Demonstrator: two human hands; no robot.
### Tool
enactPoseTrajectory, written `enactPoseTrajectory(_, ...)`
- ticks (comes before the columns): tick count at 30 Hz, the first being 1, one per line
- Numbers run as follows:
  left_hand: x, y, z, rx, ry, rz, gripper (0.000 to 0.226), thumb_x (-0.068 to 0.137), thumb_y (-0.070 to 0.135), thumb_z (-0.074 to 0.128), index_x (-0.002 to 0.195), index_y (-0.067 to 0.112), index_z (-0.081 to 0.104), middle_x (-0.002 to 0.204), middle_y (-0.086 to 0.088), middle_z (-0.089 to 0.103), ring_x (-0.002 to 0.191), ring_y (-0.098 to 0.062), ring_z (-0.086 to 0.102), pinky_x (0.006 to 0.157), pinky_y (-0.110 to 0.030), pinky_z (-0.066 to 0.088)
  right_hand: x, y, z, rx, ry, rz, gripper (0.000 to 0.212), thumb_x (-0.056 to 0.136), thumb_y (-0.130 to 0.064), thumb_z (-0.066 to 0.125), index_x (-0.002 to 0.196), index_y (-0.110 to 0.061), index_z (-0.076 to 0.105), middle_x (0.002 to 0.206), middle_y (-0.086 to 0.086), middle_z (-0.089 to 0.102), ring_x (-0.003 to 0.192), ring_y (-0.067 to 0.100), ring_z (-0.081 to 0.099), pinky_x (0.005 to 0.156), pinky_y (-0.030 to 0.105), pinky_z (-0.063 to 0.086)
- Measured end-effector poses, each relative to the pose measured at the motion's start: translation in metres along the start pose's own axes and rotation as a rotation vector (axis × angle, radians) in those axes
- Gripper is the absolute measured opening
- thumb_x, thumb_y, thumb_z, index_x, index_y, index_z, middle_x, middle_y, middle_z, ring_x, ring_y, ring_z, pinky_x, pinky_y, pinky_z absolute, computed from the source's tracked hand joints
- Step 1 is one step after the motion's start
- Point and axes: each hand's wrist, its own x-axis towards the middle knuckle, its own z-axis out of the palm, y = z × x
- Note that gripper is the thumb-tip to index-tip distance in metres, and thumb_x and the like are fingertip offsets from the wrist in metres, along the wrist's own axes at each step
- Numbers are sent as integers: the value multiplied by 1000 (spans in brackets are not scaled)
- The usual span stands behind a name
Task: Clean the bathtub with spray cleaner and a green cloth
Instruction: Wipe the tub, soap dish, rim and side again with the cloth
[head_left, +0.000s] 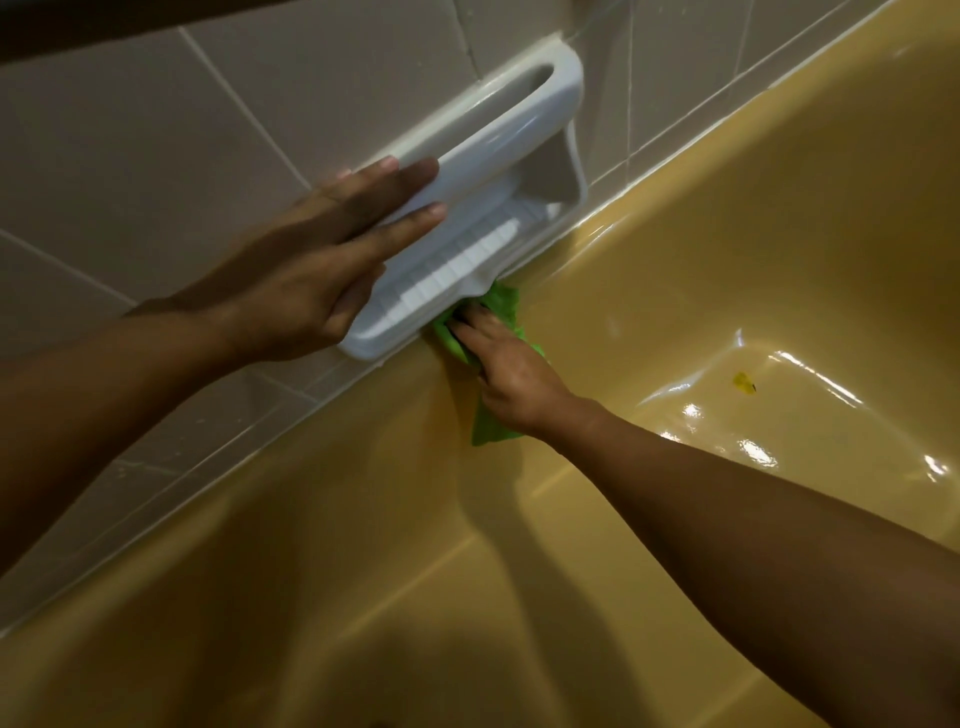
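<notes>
The yellow bathtub (649, 218) fills the lower right of the view. My right hand (511, 376) presses the green cloth (506, 304) against the tub's far rim, just under the white ceramic soap dish (488, 171) set in the wall. The cloth shows beyond my fingers and below my wrist. My left hand (322, 260) rests on the soap dish with straight fingers laid over its grab bar. No spray cleaner is in view.
Grey wall tiles (156, 156) rise behind the tub, joined to it by a white caulk line. A small yellow speck (744, 383) lies on the wet, glossy tub floor.
</notes>
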Motion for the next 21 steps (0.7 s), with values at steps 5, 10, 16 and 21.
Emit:
enactPoseTrajectory(5,-24,-4,8,34,108,-6,54,105,10,47,158,9,36,168,-12,27,155,-32,25,122,-50,30,-4,-22,22,-2,-27,-8,65,83,-5,43,147,3,46,155,24,40,149,37,28,124,35,17)
enactPoseTrajectory(10,-35,-7,13,59,150,5,52,107,11,47,158,11,36,167,-10,28,154,-29,26,125,-36,21,-3,-35,38,-37,-80,3,67,87,3,50,153,-2,40,162,19,31,154,33,20,127,43,17)
enactPoseTrajectory(16,-54,-8,11,2,110,-3,55,105,8,45,159,11,35,168,-13,24,155,-33,23,123,-47,27,0,-50,52,-18,-181,-17,82,80,16,50,157,-9,36,167,10,25,156,24,13,125,28,10)
enactPoseTrajectory(21,-69,-5,7,-40,72,-51,63,101,-3,47,160,13,33,169,-11,21,156,-32,20,124,-48,26,0,-59,56,26,-205,-13,78,85,18,48,157,-12,37,167,6,27,156,19,14,126,31,14)
